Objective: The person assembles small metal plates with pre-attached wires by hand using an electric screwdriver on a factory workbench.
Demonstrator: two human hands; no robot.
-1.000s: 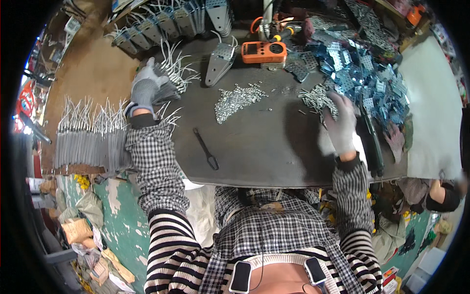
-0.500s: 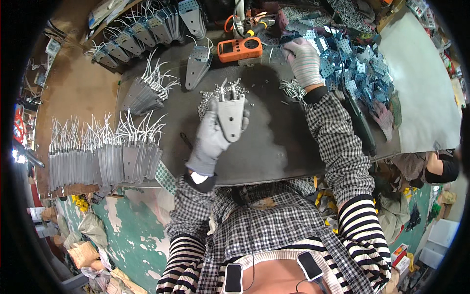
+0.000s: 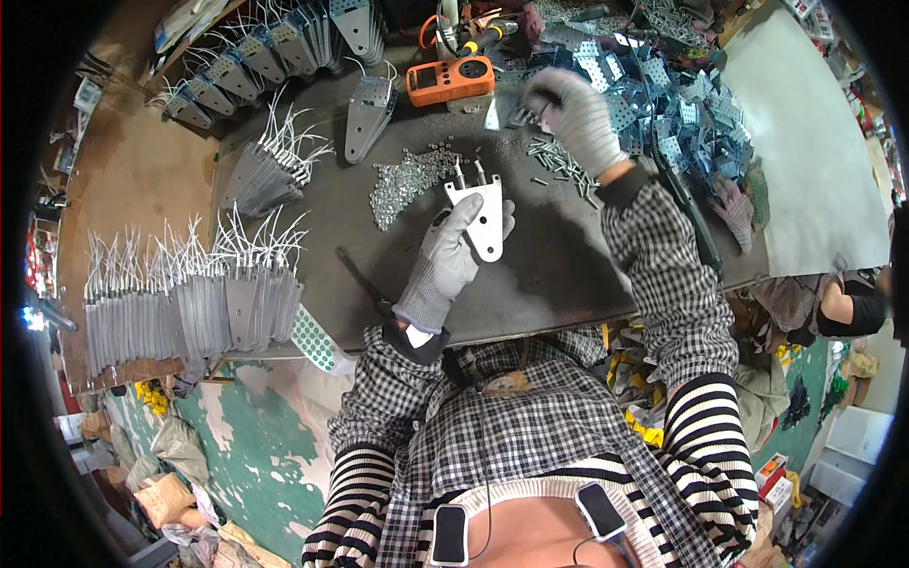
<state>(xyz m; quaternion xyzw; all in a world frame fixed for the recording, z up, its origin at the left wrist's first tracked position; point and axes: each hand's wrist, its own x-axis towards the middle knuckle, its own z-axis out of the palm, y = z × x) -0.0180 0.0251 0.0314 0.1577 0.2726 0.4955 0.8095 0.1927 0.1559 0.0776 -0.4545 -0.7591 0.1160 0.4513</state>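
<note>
My left hand (image 3: 443,256), in a grey glove, grips a tapered light-grey metal plate (image 3: 486,230) with two holes down its middle. Two short posts stick up from its wide end. My right hand (image 3: 579,118), in a striped glove and blurred, has its fingers curled at a small grey metal piece (image 3: 519,115), whose shape is hard to make out. Just below that hand lies a heap of small screws or pins (image 3: 561,163). Small shiny nuts (image 3: 407,185) are spread left of the plate.
Blue-grey metal brackets (image 3: 686,118) are piled at the right. An orange meter (image 3: 450,80) stands at the back. Rows of wired tapered plates (image 3: 142,317) line the left, with another bundle (image 3: 260,175) behind. A dark strap-like tool (image 3: 360,275) lies near my left wrist.
My right hand has moved left from the bracket pile, and a small metal piece now shows at its fingertips. My left hand has shifted right and slightly nearer with the plate.
</note>
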